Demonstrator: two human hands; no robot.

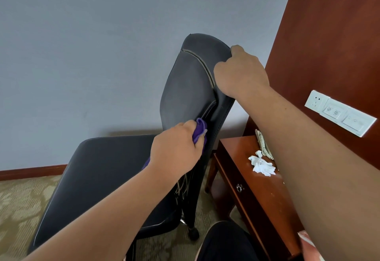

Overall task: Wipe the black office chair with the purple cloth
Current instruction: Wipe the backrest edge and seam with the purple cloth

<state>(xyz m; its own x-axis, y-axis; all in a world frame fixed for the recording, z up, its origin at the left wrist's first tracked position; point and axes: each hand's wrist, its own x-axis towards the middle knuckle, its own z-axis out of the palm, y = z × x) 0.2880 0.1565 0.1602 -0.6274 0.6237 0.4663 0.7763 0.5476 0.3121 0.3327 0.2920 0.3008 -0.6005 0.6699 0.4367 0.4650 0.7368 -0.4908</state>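
Most of the purple cloth point(200, 129) is hidden: only a bunched fold shows past the knuckles of the left hand point(176, 147), and a darker strip of it shows below the wrist, so its full shape cannot be made out. The left hand's fingers are curled round the cloth and hold it against the lower part of the backrest of the black office chair point(185, 88), just above where the backrest meets the seat, beside a piped seam. The fingertips themselves are out of sight behind the hand.

The chair's backrest is dark, smooth and slightly shiny, with pale piping curving across its upper part; it appears tilted toward the wall point(82, 55). The seat is broad and padded, with a thin light edge line. The base is largely hidden by the left forearm and the seat; one caster point(193, 234) shows near the floor.

The right hand point(240, 71) grips the top right edge of the backrest, its fingers wrapped over the rim and hidden behind it.

Just to the right of the chair stands a reddish wooden table point(265, 195) with a small drawer knob point(239, 187); the right arm covers its far side. On it lie a crumpled white tissue point(262, 165) and, touching it, a coiled cord point(264, 145) partly cut off by the arm. A white socket panel point(339, 113) sits on the wood panelling point(329, 45) above. A patterned carpet point(16, 203) covers the floor.
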